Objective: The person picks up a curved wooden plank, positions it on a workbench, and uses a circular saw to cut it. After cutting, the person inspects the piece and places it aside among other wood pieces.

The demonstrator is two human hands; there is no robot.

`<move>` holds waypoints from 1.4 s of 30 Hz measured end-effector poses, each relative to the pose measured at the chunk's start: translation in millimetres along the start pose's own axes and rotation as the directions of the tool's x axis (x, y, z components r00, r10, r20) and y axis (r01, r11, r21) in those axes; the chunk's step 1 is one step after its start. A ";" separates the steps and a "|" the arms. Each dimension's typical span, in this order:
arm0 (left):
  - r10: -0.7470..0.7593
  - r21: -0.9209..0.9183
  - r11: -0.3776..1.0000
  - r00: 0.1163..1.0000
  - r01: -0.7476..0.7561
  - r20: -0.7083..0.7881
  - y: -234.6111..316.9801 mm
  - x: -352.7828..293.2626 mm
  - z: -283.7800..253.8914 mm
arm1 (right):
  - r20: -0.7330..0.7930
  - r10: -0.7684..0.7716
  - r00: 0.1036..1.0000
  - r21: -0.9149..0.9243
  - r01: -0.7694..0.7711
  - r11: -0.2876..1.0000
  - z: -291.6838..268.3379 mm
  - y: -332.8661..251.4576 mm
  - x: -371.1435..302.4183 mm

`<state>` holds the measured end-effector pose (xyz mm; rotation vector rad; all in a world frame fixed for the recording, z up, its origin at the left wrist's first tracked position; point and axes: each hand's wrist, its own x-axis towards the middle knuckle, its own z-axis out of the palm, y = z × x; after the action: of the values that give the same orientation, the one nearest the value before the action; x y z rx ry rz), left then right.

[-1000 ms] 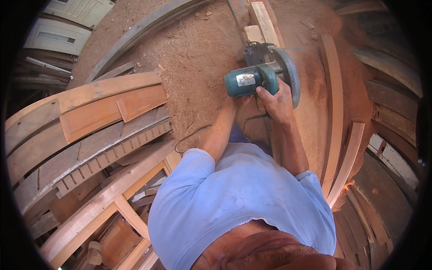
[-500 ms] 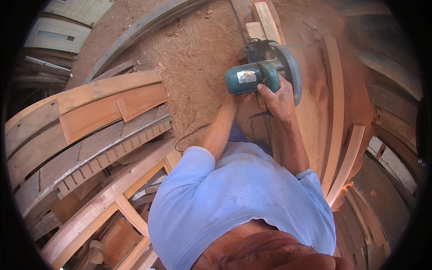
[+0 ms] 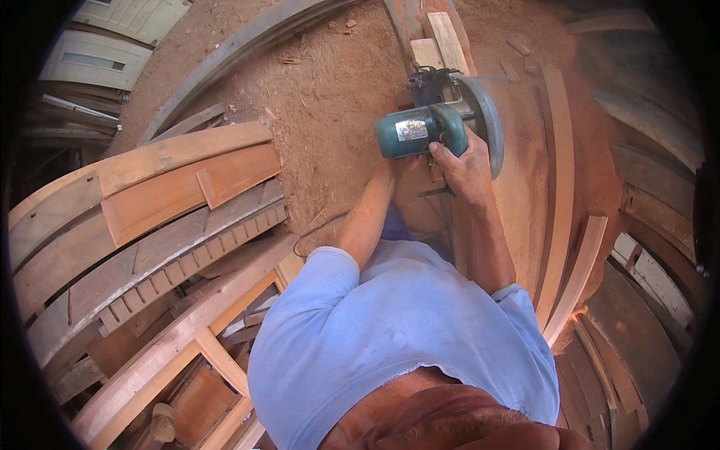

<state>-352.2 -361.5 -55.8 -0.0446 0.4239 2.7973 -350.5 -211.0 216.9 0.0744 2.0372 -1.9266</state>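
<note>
A teal chop saw (image 3: 401, 136) with a grey round blade guard (image 3: 489, 124) stands in front of me at upper centre. My right hand (image 3: 466, 166) is closed around its looped teal handle, the thumb lying along the near side. My left hand (image 3: 406, 163) reaches in under the motor housing, which hides most of it; its fingers and anything in them do not show. Just past the saw lie a pale wood strip (image 3: 448, 43) and a short wood block (image 3: 427, 52).
Stacked curved-looking boards (image 3: 187, 146) and a wooden frame (image 3: 150, 367) fill the left side. Long planks (image 3: 559, 180) lie to the right, with more timber (image 3: 652, 195) beyond. Sawdust covers the ground (image 3: 330, 112). A dark cord (image 3: 319, 225) runs near my left elbow. Pale panels (image 3: 97, 60) stand far left.
The view has shifted very slightly. My right hand stays on the saw handle, and my left arm keeps nearly the same place.
</note>
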 end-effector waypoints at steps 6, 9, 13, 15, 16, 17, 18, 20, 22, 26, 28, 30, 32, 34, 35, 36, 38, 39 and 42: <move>0.065 0.116 0.991 0.997 -0.068 0.031 1.6 0.8 -4.4 | -0.046 -0.042 0.998 0.024 0.043 0.999 7.3 -8.7 6.6; 0.033 0.034 0.999 0.999 -0.033 -0.022 1.8 -0.6 -27.4 | -0.044 -0.056 0.997 0.007 0.056 0.998 10.3 -12.6 10.5; 0.129 0.262 0.956 0.991 -0.129 0.016 4.4 4.0 -28.2 | -0.029 -0.047 0.998 0.031 0.048 0.998 14.7 -16.4 17.9; 0.206 0.430 0.876 0.976 -0.217 0.073 9.0 12.0 10.1 | -0.060 -0.027 0.998 0.036 0.029 0.999 8.4 -15.1 20.0; 0.259 0.514 0.813 0.960 -0.275 0.104 14.4 12.0 21.6 | -0.055 -0.026 0.998 0.036 0.028 0.999 8.8 -16.6 21.4; 0.276 0.532 0.791 0.952 -0.302 0.130 16.6 13.0 23.9 | -0.052 -0.025 0.998 0.036 0.026 0.999 9.0 -18.2 22.4; 0.290 0.549 0.769 0.944 -0.327 0.157 19.9 14.8 30.7 | -0.052 -0.026 0.998 0.034 0.027 0.999 9.1 -19.3 23.5; 0.313 0.630 0.691 0.933 -0.354 0.181 24.2 17.3 37.8 | -0.052 -0.024 0.998 0.028 0.026 0.999 9.3 -21.5 26.4; 0.304 0.664 0.677 0.942 -0.318 0.141 26.2 19.5 37.5 | -0.053 -0.020 0.998 0.024 0.021 0.999 9.3 -23.9 28.6; 0.165 0.301 0.943 0.985 -0.143 -0.046 24.1 25.9 10.6 | -0.047 0.000 0.999 0.036 0.001 0.999 10.7 -25.5 34.3; 0.155 0.244 0.960 0.986 -0.138 -0.053 18.6 27.6 2.1 | -0.057 0.008 0.998 0.038 -0.006 0.999 9.4 -25.0 37.0; 0.193 0.212 0.959 0.981 -0.188 -0.001 14.8 19.4 -44.8 | -0.021 -0.026 0.999 0.041 0.027 0.999 15.6 -29.3 39.8; 0.252 0.224 0.937 0.963 -0.267 0.094 10.0 23.7 -51.0 | -0.022 -0.036 0.999 0.035 0.037 0.999 16.3 -30.7 42.7; 0.351 0.280 0.875 0.916 -0.395 0.195 6.8 30.6 -43.2 | -0.026 -0.030 0.999 0.026 0.031 0.999 17.1 -33.3 45.9; 0.349 0.383 0.837 0.921 -0.390 0.175 10.9 36.4 -20.6 | -0.038 -0.012 0.999 0.039 0.014 0.999 14.8 -31.3 47.7; 0.346 0.481 0.792 0.925 -0.376 0.155 19.1 41.0 11.5 | -0.053 0.007 0.999 0.053 -0.004 0.999 11.6 -28.6 48.6; 0.312 0.501 0.808 0.946 -0.311 0.084 32.8 43.1 28.0 | -0.048 0.035 0.998 0.070 -0.032 0.997 13.2 -32.1 52.1; 0.257 0.411 0.877 0.966 -0.250 0.039 37.9 44.6 33.5 | -0.049 0.049 0.998 0.070 -0.046 0.996 14.2 -34.1 53.6; 0.238 0.799 0.527 0.953 -0.289 0.188 52.8 38.8 31.8 | -0.079 0.089 0.993 0.060 -0.084 0.995 15.9 -41.5 56.1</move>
<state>-404.9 -388.5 -13.4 0.3381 1.8189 2.5403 -411.2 -240.6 240.9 0.2546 1.9957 -1.9568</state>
